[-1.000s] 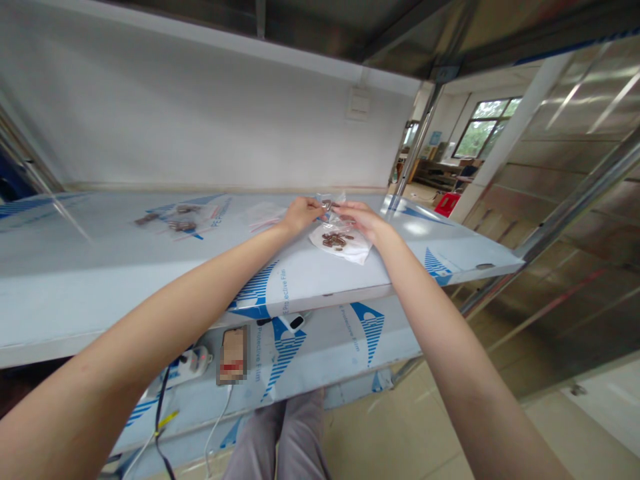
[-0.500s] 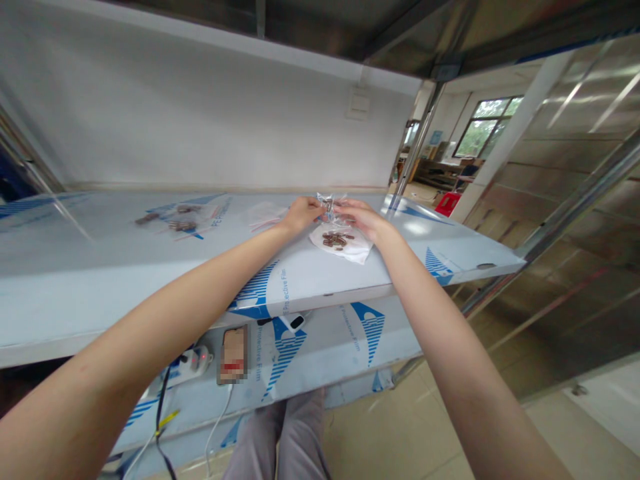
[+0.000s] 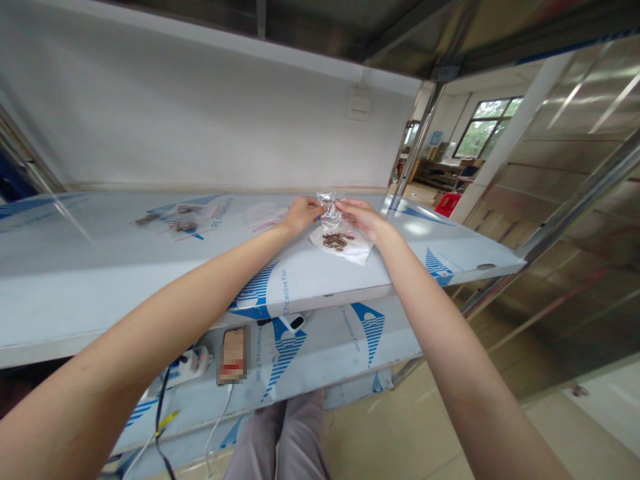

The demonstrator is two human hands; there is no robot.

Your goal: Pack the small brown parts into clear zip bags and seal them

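Between my two hands is a small clear plastic bag (image 3: 329, 211), crinkled and shiny, with something dark inside its upper part. My left hand (image 3: 303, 214) pinches the bag's left side, and my right hand (image 3: 359, 215) grips its right side with closed fingers. Just below, on the shelf, lies a white bag or sheet (image 3: 359, 251) with several small brown pieces (image 3: 337, 241) on it; what they are is too small to tell.
Left on the film-covered shelf (image 3: 90, 267) lie clear bags of brown pieces (image 3: 183, 225). Flat empty bags (image 3: 265, 215) rest beside my left wrist. The lower shelf holds a phone (image 3: 233, 357), a power strip (image 3: 193, 363) and a white device (image 3: 294, 323). A metal post (image 3: 417, 150) stands at right.
The clear bag between my hands has shifted in shape and hangs a little lower, its bottom nearer the brown pieces. Both hands stay in nearly the same place.
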